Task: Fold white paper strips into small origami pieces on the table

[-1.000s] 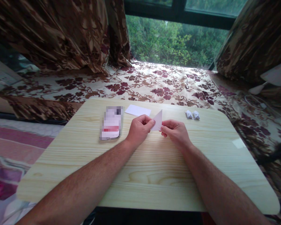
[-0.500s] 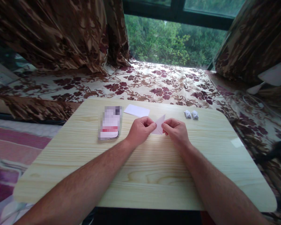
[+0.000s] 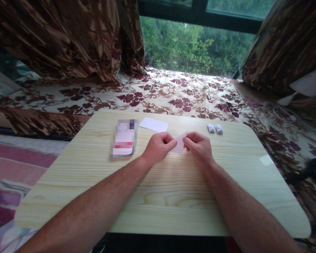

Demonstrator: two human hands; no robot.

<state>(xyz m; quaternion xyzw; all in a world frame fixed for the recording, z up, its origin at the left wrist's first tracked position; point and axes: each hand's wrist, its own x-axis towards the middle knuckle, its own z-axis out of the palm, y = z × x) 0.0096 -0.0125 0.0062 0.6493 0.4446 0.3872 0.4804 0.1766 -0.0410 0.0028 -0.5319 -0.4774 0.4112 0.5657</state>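
Between my hands, a little above the table, is a small piece of folded white paper (image 3: 178, 143) with a pointed upper corner and a crease near its lower edge. My left hand (image 3: 160, 146) pinches its left side between thumb and fingers. On the other side, my right hand (image 3: 198, 144) has its thumb and forefinger closed on the paper's right edge. The curled fingers partly cover the paper's sides. Just behind my left hand lies a white stack of paper (image 3: 154, 124).
A pale wood-grain table (image 3: 173, 196) lies under my forearms. A phone (image 3: 124, 137), blurred out, rests to the left. Two small folded paper shapes (image 3: 215, 129) sit at the back right. Beyond the table are a floral-covered ledge (image 3: 179, 91) and curtains (image 3: 89, 42).
The folded paper has tilted slightly, its pointed corner leaning further right and lower. Both hands stay nearly in place, still gripping it.
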